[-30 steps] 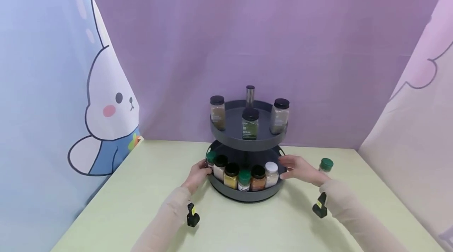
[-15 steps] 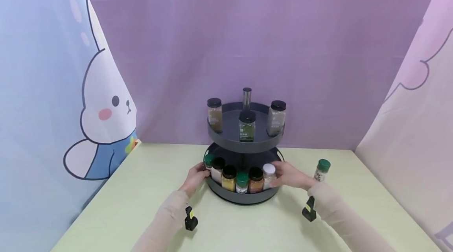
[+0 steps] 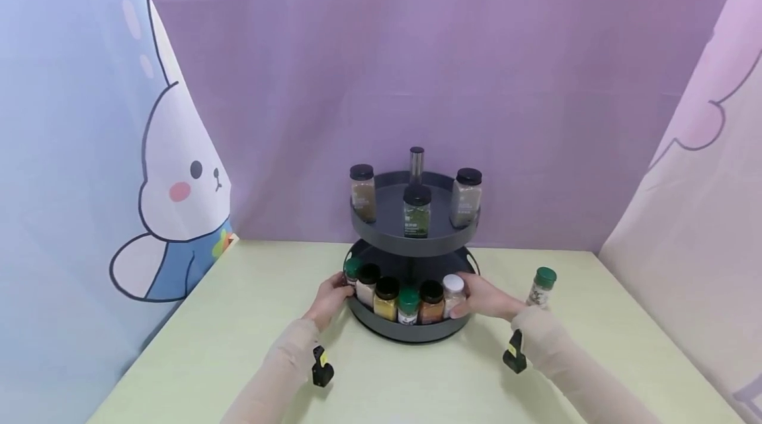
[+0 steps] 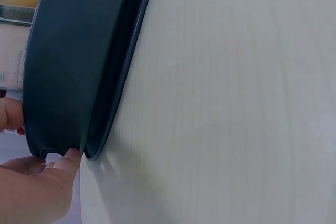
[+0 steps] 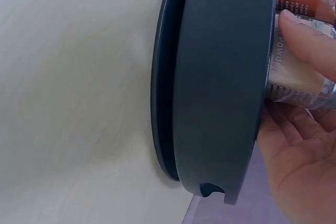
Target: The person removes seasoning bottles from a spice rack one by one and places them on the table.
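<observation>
Nearest, two pale sleeves [image 3: 274, 371] are reaching over the near edge of a pale yellow-green tabletop [image 3: 417, 384]. The left hand [image 3: 329, 298] is gripping the left rim of the round, dark-grey lower tray [image 3: 415, 333], beside a handle cutout. At that tray's right edge, the right hand [image 3: 487, 295] is pinching a clear, white-lidded jar of pale powder [image 3: 451, 301] between thumb and fingers; it is ending a front row of six jars.

Towards the tabletop's far right corner, a green-lidded, labelled jar [image 3: 541, 286] is standing off the trays, its base hidden. On the dark-grey upper tray [image 3: 415, 247], three clear, black-lidded jars [image 3: 417, 217] are standing.

Judging by the layout, the work is nearing its end: nine jars are sitting on the trays, one is waiting outside, and the pinched one is not yet released.

Behind the far edge, a plain purple curtain [image 3: 417, 67] is hanging; along the left edge, a blue, rabbit-printed cloth [image 3: 184, 179].
</observation>
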### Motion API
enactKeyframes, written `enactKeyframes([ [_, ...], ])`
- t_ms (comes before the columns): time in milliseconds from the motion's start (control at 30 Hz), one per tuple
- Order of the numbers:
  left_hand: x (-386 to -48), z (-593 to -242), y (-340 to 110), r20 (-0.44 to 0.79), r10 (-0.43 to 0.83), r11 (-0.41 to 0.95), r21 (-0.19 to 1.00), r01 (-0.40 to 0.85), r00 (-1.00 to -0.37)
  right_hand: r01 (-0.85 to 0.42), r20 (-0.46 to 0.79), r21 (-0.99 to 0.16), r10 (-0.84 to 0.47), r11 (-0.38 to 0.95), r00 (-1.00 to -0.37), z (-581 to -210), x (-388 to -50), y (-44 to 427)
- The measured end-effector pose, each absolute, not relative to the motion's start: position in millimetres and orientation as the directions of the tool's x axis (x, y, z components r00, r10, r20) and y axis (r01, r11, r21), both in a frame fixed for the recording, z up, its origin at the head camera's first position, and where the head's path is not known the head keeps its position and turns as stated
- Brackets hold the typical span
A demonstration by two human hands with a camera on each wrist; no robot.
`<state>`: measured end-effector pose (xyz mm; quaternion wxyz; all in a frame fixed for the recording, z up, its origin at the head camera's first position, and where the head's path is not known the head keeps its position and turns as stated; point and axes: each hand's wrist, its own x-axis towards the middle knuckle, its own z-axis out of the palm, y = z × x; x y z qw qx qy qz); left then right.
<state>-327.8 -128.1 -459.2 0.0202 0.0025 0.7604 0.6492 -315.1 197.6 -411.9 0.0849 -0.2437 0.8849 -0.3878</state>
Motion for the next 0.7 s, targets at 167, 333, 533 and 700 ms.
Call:
enactKeyframes([
  [167, -326.4, -460.7, -129.5, -0.027, 0.021, 0.149, 0.989, -0.023, -0.999, -0.366, 0.040, -0.729, -0.498, 0.578, -0.866, -414.4, -314.6, 197.0],
  [333, -326.8, -462.5, -128.1, -0.012, 0.061, 0.135, 0.991, -0.003, -0.998, -0.324, 0.009, -0.728, -0.463, 0.605, -0.886, -413.7, -312.6, 199.0],
  [533, -324.0, -465.2, -132.4, 0.006, 0.027, 0.145, 0.989, 0.010, -1.000, -0.341, 0.011, -0.728, -0.487, 0.594, -0.873, -417.6, -313.8, 195.7],
  [700, -324.4, -462.7, -130.7, 0.007, 0.027, 0.128, 0.992, 0.010, -1.000, -0.360, 0.023, -0.720, -0.499, 0.593, -0.866, -413.9, -317.8, 197.5],
])
